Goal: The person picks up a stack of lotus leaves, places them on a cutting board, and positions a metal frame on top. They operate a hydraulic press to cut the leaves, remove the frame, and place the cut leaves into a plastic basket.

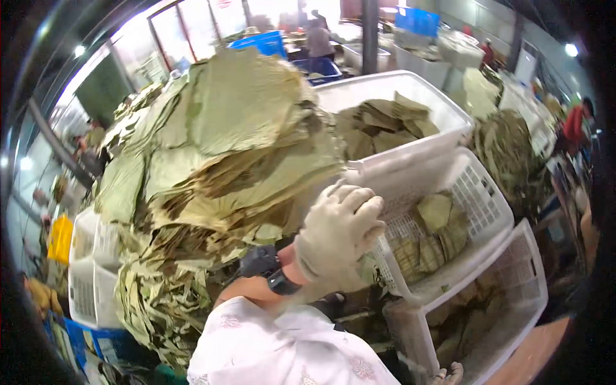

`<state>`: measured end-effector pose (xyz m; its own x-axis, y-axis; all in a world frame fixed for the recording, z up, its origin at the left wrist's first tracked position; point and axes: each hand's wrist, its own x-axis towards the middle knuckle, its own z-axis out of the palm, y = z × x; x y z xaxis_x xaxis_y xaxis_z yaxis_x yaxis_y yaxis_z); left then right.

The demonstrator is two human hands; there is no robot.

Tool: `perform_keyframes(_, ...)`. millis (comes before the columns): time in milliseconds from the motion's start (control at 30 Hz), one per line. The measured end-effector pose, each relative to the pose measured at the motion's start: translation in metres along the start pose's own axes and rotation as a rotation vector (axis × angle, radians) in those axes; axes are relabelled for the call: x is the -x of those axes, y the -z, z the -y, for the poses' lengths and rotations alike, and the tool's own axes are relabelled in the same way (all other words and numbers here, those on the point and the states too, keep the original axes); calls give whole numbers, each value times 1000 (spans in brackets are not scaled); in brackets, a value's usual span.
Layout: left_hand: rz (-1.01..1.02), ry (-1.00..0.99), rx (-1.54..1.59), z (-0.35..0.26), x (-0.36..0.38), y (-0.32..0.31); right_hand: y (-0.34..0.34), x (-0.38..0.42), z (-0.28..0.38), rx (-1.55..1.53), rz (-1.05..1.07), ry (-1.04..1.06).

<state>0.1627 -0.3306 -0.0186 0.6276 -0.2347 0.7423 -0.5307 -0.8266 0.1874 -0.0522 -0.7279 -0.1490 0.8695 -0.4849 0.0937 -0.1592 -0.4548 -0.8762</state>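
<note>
My left hand [337, 228], in a pale glove with a dark band at the wrist, is raised beside the large stack of flat, dried green-brown leaves [237, 102]. Its fingers are curled closed; whatever they hold, if anything, is hidden. A blurred pale shape lies just under it. At the bottom edge, fingertips that look like those of my right hand [448, 374] show by the lowest white crate [536, 282]; the rest is cut off. Folded leaves lie in the middle white crate [497, 192], right of my left hand.
Another white crate [410, 78] with brown leaves stands behind. Loose leaf strips [160, 301] hang below the stack. White crates [83, 292] stand at the left near a yellow object [60, 239]. A dark post [370, 38], blue crates and several people are farther back.
</note>
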Motion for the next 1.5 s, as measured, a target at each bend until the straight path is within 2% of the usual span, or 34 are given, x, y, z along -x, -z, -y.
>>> perform_keyframes(33, 5, 36, -86, 5, 6, 21, -2, -4, -12, -6, 24, 31)
perform_keyframes(100, -7, 88, -349, 21, 15, 57, -5, -14, -40, -379, -22, -184)
perform_keyframes(133, 122, 198, -467, 29, 16, 84, -7, -16, -42, -379, -13, -169)
perform_keyframes(167, 169, 238, -594, 42, 14, 105, -11, -16, -35, -42, 13, 41)
perform_keyframes(200, 237, 377, -696, 46, 3, 130, -15, -16, -27, 293, 33, 243)
perform_keyframes(233, 28, 207, -703, 66, -4, 153, -22, -18, -19, 237, 40, 192)
perform_keyframes(267, -58, 158, -794, 77, -17, 176, -27, -21, -22, 226, 32, 187)
perform_keyframes(333, 18, 326, -829, 100, -56, 210, -39, -26, -30, 161, 42, 160)
perform_keyframes(367, 4, 254, -772, 112, -74, 222, -47, -25, -17, 128, 48, 100)
perform_keyframes(400, 12, 235, -767, 123, -96, 221, -54, -23, -4, 123, 39, 82)
perform_keyframes(467, 215, 366, -666, 141, -142, 208, -64, -16, 13, 246, 99, 89)
perform_keyframes(500, 247, 339, -624, 159, -155, 192, -64, -18, -9, 242, 157, 132)
perform_keyframes(533, 281, 312, -583, 185, -163, 168, -69, -13, -6, 238, 150, 111)
perform_keyframes(600, 474, 390, -652, 233, -177, 116, -78, -6, 4, 453, 120, 72)
perform_keyframes(633, 533, 413, -674, 270, -178, 88, -82, -4, -7, 359, 137, -56)
perform_keyframes(667, 592, 434, -697, 306, -175, 63, -84, 1, 0, 353, 128, -82)
perform_keyframes(733, 581, 488, -682, 348, -172, 32, -84, 5, 31, 387, 138, -85)
perform_keyframes(767, 585, 500, -544, 340, -172, 34, -84, 4, 41, 451, 140, -103)
perform_keyframes(800, 575, 564, -550, 345, -173, 26, -87, 7, 39, 448, 134, -124)
perform_keyframes(867, 568, 733, -737, 359, -170, 4, -91, 7, 29, 442, 77, -119)
perform_keyframes(933, 651, 628, -926, 359, -164, -6, -98, 5, 19, 415, 77, -103)
perform_keyframes(1000, 796, 508, -972, 363, -164, -9, -107, 3, 20, 453, 125, -64)
perform_keyframes(1033, 844, 466, -987, 369, -164, -10, -111, 0, 23, 373, 152, -93)
perform_keyframes(1100, 731, 435, -883, 411, -167, -15, -119, -10, 31, 375, 172, -69)
perform_keyframes(1167, 798, 276, -946, 427, -185, 1, -130, -17, 31, 367, 165, -54)
perform_keyframes(1267, 775, 86, -1160, 394, -200, 57, -147, -30, 4, 332, 215, -68)
perform_keyframes(1333, 574, 127, -1109, 421, -207, 92, -157, -38, 14, 255, 199, -3)
perform_keyframes(1400, 288, 493, -974, 407, -221, 126, -165, -44, 28, 271, 263, -13)
perform_keyframes(1467, 130, 322, -1006, 386, -221, 155, -174, -45, 27, 276, 269, 5)
perform_keyframes(1500, 103, 393, -1016, 370, -225, 160, -179, -44, 19, 192, 268, 0)
